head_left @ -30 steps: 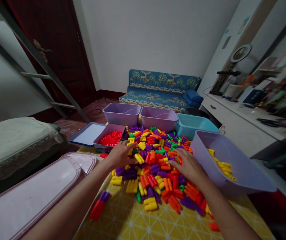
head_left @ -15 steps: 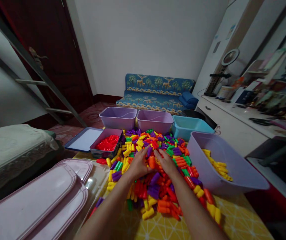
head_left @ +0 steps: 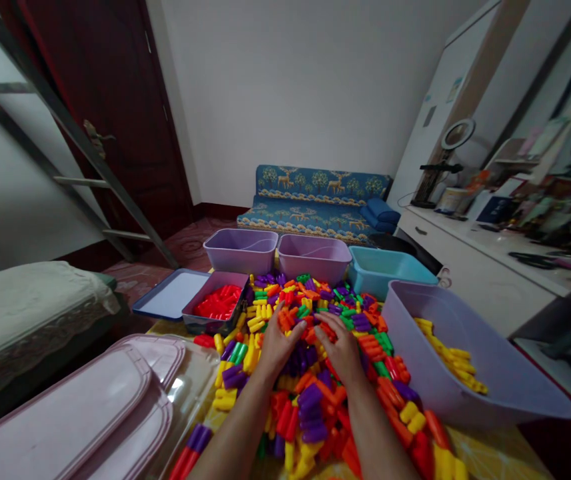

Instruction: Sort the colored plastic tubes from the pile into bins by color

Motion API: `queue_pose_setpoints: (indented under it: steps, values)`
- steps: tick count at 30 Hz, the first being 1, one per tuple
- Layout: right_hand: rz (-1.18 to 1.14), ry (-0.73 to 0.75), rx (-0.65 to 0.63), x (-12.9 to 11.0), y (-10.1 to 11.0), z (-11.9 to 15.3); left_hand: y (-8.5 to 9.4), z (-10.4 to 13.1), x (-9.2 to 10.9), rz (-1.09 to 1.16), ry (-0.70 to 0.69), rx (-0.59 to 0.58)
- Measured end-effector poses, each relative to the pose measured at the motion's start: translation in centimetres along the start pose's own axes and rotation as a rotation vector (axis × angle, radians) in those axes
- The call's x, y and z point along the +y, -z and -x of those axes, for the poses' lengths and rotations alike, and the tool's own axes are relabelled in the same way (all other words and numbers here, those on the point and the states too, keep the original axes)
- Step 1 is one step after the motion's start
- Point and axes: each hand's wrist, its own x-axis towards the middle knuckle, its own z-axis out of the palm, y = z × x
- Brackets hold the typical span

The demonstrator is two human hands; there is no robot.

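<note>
A large heap of plastic building blocks (head_left: 310,407) in red, orange, yellow, green and purple covers the middle of the table. My left hand (head_left: 281,341) reaches into the heap, thumb spread away from the fingers, touching orange blocks. Beside it, my right hand (head_left: 341,345) rests among the blocks with its fingers apart and curved. A small gap full of blocks separates the two hands. Neither one grips a piece that I can make out; some fingertips are hidden among the pieces.
Two purple bins (head_left: 240,248) and a blue bin (head_left: 390,267) line the far side. At right, a larger purple bin (head_left: 505,373) holds yellow blocks. A box (head_left: 205,323) of red blocks stands left, beside its lid (head_left: 170,293). Pink lids (head_left: 90,400) lie front left.
The view has tilted up slightly. Both hands have drawn toward me over the heap, and blocks between my forearms have shifted nearer.
</note>
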Motion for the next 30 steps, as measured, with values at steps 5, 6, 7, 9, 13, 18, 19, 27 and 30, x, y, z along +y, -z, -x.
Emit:
queue_pose_setpoints:
  steps: [5, 6, 7, 9, 13, 18, 19, 27, 30]
  values:
    - [0.021, 0.065, -0.104, -0.5, -0.2, 0.2, 0.3, -0.1, 0.0, -0.056, 0.022, -0.07]
    - [0.01, 0.061, -0.101, -0.4, -0.3, 0.2, 0.4, -0.1, 0.0, -0.042, 0.029, -0.066]
    - [-0.004, 0.052, -0.096, -0.4, -0.2, 0.2, 0.4, -0.2, 0.0, -0.021, 0.038, -0.057]
    - [-0.028, 0.033, -0.092, -0.2, -0.2, 0.2, 0.4, -0.3, 0.0, 0.032, 0.065, -0.031]
    - [-0.042, 0.021, -0.089, 0.2, 0.0, 0.1, 0.4, -0.3, -0.1, 0.117, 0.06, -0.02]
    - [-0.025, 0.016, -0.086, 0.0, 0.0, 0.0, 0.6, -0.3, -0.1, -0.002, -0.057, 0.074]
    - [-0.02, 0.017, -0.093, 0.0, -0.1, 0.0, 0.6, -0.3, 0.0, -0.07, -0.104, 0.1]
    - [-0.057, -0.042, 0.011, 1.4, -0.4, -0.3, 0.5, 0.9, 1.1, -0.399, -0.251, 0.236]
    - [-0.102, -0.143, 0.043, 2.1, -0.4, -0.4, 0.6, 0.6, 1.8, -0.447, -0.283, 0.237]
